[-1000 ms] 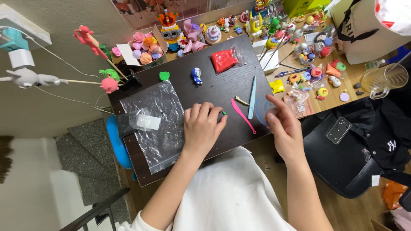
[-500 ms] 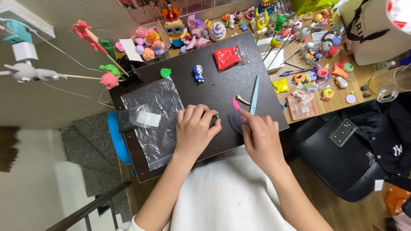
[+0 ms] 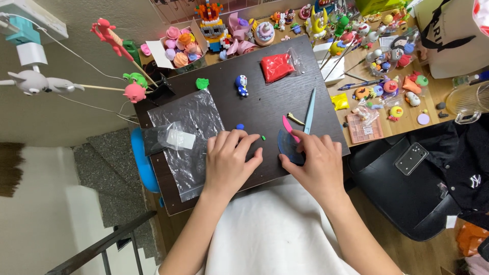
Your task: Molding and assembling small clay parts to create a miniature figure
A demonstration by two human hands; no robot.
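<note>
My left hand [image 3: 230, 162] lies flat, fingers down, on the dark board [image 3: 254, 109], pressing something hidden under the palm. A small blue clay ball [image 3: 240, 126] and a tiny green bit [image 3: 263, 137] sit just beyond its fingertips. My right hand [image 3: 313, 164] rests at the board's right edge with its fingers on a translucent blue curved plastic piece [image 3: 288, 146]. A pink sculpting tool [image 3: 290, 128] and a long blue sculpting tool [image 3: 309, 112] lie just above that hand. A small blue figurine [image 3: 242, 85] stands further back.
A clear plastic bag [image 3: 186, 133] covers the board's left part. A red clay pack [image 3: 276, 67] and green clay bit [image 3: 202, 83] lie near the far edge. Many small clay figures and tools crowd the wooden desk [image 3: 377, 76]. A glass jug [image 3: 468, 102] stands right.
My right hand has moved left, from the area beside the board's right edge onto the blue plastic piece. The left hand has stayed pressed on the board.
</note>
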